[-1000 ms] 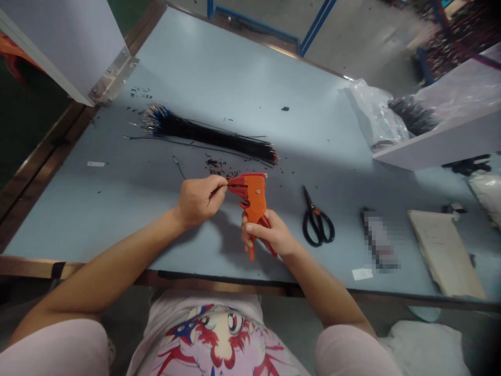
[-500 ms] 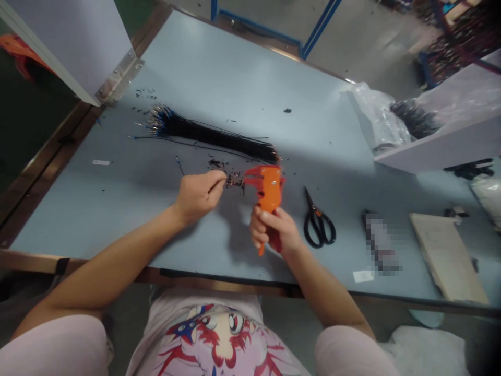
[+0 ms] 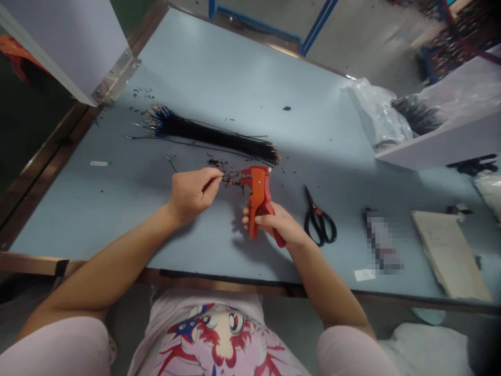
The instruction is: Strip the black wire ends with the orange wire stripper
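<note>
My right hand (image 3: 276, 222) is wrapped round orange and red wire strippers (image 3: 257, 190), whose jaws point left and stand apart. The handles are spread in my fingers. My left hand (image 3: 195, 193) pinches a thin black wire (image 3: 171, 163); its blue-tipped end shows left of the fist and its short other end sticks out toward the jaws, apart from them. Beyond both hands lies a long bundle of black wires (image 3: 219, 134), with blue and metal terminals at the left and coppery ends at the right. Small black scraps (image 3: 233, 180) are scattered between my hands and the bundle.
Black-handled scissors (image 3: 319, 222) lie right of my right hand. Further right are a blurred-out object (image 3: 381, 240), a white label (image 3: 364, 274) and a flat cardboard piece (image 3: 450, 253). Clear plastic bags (image 3: 378, 112) stand by a divider panel. Another panel (image 3: 74, 47) rises at the left.
The wire strippers have turned in my right hand and their handles have spread apart. My left hand has shifted slightly left with the wire, whose end now shows beyond my fingertips.
</note>
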Demonstrator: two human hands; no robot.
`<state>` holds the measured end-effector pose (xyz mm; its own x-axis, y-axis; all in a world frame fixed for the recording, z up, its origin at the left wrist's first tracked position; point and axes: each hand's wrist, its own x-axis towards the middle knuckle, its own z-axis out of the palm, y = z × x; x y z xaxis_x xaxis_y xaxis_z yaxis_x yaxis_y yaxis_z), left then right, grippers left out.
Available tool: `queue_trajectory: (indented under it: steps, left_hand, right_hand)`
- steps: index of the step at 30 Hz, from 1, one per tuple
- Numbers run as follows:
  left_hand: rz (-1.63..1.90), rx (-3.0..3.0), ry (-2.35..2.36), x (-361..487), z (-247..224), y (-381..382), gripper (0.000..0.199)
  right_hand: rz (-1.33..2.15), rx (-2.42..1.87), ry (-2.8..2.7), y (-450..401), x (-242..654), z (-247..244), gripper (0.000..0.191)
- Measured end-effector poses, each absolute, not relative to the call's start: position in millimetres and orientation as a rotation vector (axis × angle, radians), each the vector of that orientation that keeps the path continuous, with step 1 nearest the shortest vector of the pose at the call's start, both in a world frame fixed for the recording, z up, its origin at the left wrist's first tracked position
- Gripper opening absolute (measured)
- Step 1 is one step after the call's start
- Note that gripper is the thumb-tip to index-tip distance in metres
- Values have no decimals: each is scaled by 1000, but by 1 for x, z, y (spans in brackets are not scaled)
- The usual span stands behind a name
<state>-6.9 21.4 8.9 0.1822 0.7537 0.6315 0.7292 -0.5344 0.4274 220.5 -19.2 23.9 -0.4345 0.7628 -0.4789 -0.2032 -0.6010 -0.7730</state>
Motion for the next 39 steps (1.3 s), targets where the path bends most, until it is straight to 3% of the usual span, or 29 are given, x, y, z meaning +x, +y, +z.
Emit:
queue_trajectory:
  steps: [16,24,30,39]
  left_hand:
    - [1244,2309,1655,-10,1,30,13]
    - [1234,2289,1655,-10,0,31,13]
    - [1342,2164,1551,-9,4,27,15]
    - [1472,2122,1476,-2,9,20,13]
  right_hand:
    - [2237,-1205,-995,-21,225,30,36]
    - [2069,-1356,-1166,-24,222,31,34]
    - [1991,-1033,-960,-22,225,35,46]
    - [1980,-1033,-979,-26,220,27,42]
